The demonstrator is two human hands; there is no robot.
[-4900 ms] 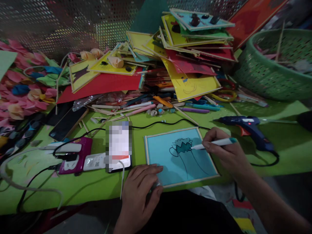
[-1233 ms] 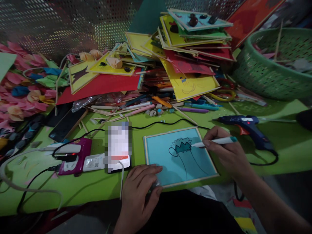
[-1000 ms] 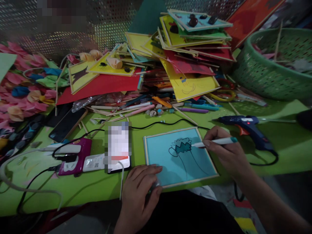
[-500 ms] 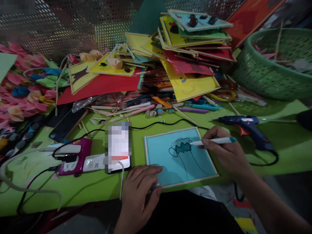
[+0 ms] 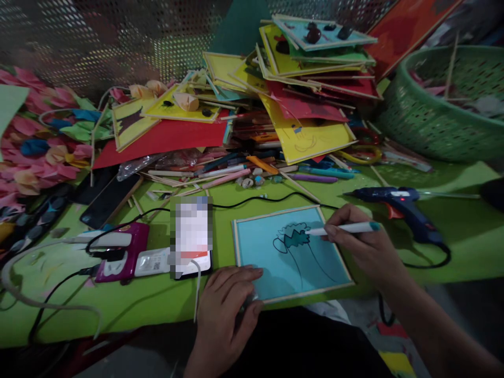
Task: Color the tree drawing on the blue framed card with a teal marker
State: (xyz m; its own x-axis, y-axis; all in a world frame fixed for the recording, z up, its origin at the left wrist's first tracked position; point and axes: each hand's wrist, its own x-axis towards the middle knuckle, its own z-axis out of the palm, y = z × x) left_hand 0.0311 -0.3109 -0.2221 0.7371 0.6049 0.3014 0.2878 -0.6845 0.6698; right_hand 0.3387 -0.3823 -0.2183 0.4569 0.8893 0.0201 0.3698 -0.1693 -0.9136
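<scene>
A small blue framed card (image 5: pixel 255 247) with a wooden stick border lies on the green table (image 5: pixel 118 304) in front of me. It bears a dark outline drawing partly filled in teal. My right hand (image 5: pixel 364 247) is closed around a white marker with a teal cap (image 5: pixel 346 228), its tip touching the drawing's top. My left hand (image 5: pixel 226 310) rests with curled fingers on the card's near left corner, pressing it down.
A phone (image 5: pixel 191 236) lies left of the card beside a magenta power strip (image 5: pixel 122 254) with cables. A blue glue gun (image 5: pixel 397 202) lies to the right. Stacked coloured cards (image 5: pixel 307 79), pens, a green basket (image 5: pixel 441 105) and paper flowers (image 5: pixel 35 147) crowd the back.
The marker tip has shifted slightly left along the top of the drawing, and a little more of the shape is filled teal. My left hand has stayed put.
</scene>
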